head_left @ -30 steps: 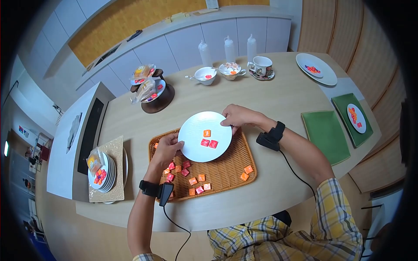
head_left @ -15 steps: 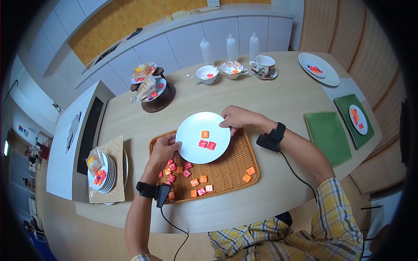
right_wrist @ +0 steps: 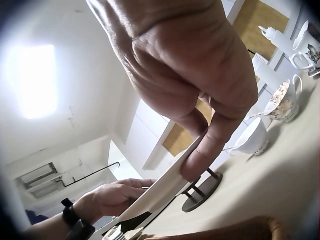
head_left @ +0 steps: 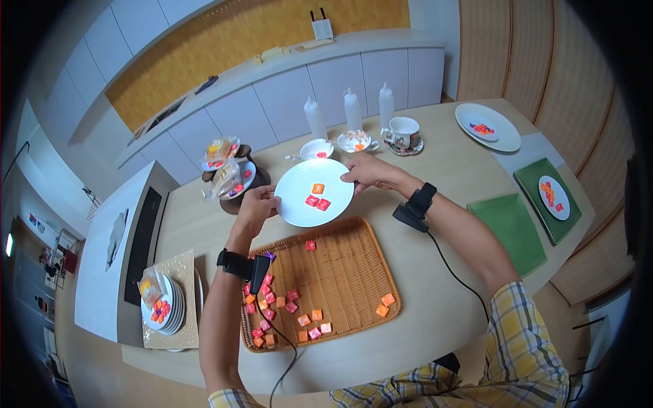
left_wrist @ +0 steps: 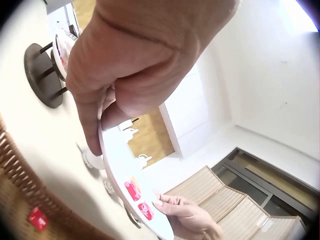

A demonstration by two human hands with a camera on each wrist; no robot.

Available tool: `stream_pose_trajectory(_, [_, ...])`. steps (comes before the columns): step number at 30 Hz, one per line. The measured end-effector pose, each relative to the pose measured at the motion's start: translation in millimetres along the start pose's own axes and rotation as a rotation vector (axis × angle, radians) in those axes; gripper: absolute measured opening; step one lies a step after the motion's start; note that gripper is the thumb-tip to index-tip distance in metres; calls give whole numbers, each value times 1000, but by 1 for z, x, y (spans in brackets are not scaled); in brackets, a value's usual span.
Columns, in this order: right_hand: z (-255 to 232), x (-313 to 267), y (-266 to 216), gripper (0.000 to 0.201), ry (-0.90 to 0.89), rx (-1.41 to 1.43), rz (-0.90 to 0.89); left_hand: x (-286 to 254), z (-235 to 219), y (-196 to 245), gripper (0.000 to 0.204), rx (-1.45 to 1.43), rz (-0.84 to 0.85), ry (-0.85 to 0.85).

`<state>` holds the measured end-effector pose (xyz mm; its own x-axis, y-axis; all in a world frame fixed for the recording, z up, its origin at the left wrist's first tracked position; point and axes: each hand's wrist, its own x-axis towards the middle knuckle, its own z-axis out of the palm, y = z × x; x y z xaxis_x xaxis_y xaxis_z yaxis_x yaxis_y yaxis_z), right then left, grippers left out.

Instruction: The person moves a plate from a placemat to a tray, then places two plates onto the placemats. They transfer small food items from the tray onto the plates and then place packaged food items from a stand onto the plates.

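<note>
You hold the white plate [head_left: 314, 192] up above the worktop [head_left: 435, 163], just past the far edge of the wicker tray [head_left: 347, 272]. Your left hand [head_left: 257, 204] pinches the plate's left rim, the thumb on top and the fingers curled under it, as the left wrist view shows. Your right hand [head_left: 367, 171] grips the right rim, fingertips pressed on the edge. The plate tilts a little and carries three wrapped candies [head_left: 316, 198], one orange and two red, near its middle.

In the tray, more red and orange candies [head_left: 279, 309] lie bunched toward its near left corner, one red piece [head_left: 310, 245] sits alone near the far edge, and two orange pieces [head_left: 385, 304] lie near the right edge.

Toward the far edge of the worktop stand a small white bowl [head_left: 317, 149], a cup on a saucer [head_left: 404, 130] and three squeeze bottles [head_left: 351, 109]. A two-tier stand [head_left: 228, 170] sits just left of your left hand. Green mats [head_left: 507, 231] lie along the right edge.
</note>
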<state>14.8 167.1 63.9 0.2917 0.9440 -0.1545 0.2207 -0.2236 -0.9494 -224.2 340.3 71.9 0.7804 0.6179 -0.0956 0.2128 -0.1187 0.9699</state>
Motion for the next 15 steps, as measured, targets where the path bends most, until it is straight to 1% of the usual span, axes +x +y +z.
stream_pose_trajectory(2, [-4, 15, 10, 26, 82, 28, -13, 17, 0, -5, 39, -59, -33, 14])
stream_pose_trajectory(4, [-6, 28, 19, 24, 91, 64, -17, 38, -3, -22, 40, -71, -41, -1])
stream_pose_trajectory(6, [-7, 36, 25, 25, 63, -10, 33, 55, -5, -37, 38, -153, -93, -46])
stream_pose_trajectory(8, [-6, 46, 38, 24, 81, -10, 37, 59, -4, -41, 38, -173, -127, -53])
stream_pose_trajectory(10, [-5, 53, 47, 24, 62, -29, 109, 60, -5, -44, 38, -128, -198, -125])
stream_pose_trajectory(11, [-4, 55, 49, 24, 61, -26, 112, 59, -3, -42, 38, -114, -231, -118])
stream_pose_trajectory(15, [-1, 65, 62, 26, 52, 37, 153, 72, -7, -59, 41, -100, -226, -124])
